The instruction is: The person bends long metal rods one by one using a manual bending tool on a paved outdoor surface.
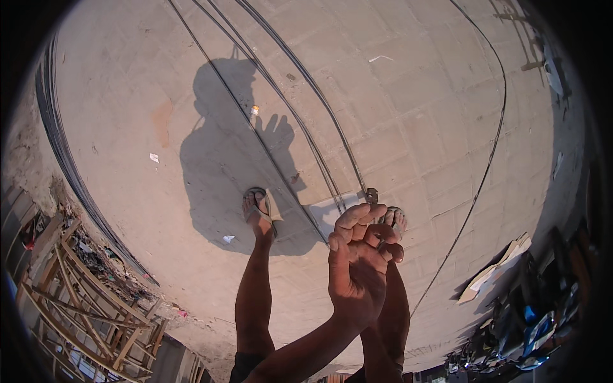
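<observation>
My left hand (361,271) is raised in front of me, palm up, with its thumb apart from loosely curled fingers. Nothing shows in its palm. My right forearm (381,357) comes up from the lower edge and passes behind the left hand, which hides the right hand's fingers. Just beyond the left hand, long thin dark rods (306,76) run away to the upper left, some in pairs. Their near ends come close to a pale flat piece (325,209) on the ground. A small brown object (372,195) shows just past my fingertips.
My sandalled feet (257,203) stand on sandy brick paving (440,147). A dark cable (491,159) curves along the right, and bundled rods (70,159) lie at the left. A wooden frame (96,313) stands lower left. Cardboard (495,268) and a parked motorbike (539,338) are lower right.
</observation>
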Demonstrator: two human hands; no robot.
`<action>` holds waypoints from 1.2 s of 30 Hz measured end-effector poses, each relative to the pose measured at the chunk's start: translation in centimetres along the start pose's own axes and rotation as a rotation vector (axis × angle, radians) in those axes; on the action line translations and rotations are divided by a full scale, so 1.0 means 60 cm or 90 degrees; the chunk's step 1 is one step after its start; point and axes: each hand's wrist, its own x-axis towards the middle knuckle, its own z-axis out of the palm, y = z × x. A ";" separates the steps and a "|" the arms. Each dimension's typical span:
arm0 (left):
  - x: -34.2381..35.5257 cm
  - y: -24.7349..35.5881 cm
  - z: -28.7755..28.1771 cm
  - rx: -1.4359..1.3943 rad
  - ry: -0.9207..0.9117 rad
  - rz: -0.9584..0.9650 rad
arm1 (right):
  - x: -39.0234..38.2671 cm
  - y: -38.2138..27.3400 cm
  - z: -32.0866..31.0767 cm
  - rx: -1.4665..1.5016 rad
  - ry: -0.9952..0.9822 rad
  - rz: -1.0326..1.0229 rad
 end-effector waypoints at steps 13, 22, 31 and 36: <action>0.508 -0.094 -0.054 0.712 0.131 0.295 | 0.015 0.053 0.020 -0.029 0.071 -0.053; 0.495 -0.051 -0.126 0.558 0.003 0.072 | 0.001 -0.053 -0.078 -0.173 0.097 -0.292; 0.490 -0.019 -0.171 0.613 -0.105 0.155 | 0.020 -0.381 -0.133 -0.263 -0.129 -0.407; 0.484 -0.011 -0.210 0.567 -0.099 0.199 | -0.010 -0.539 -0.119 -0.340 -0.162 -0.121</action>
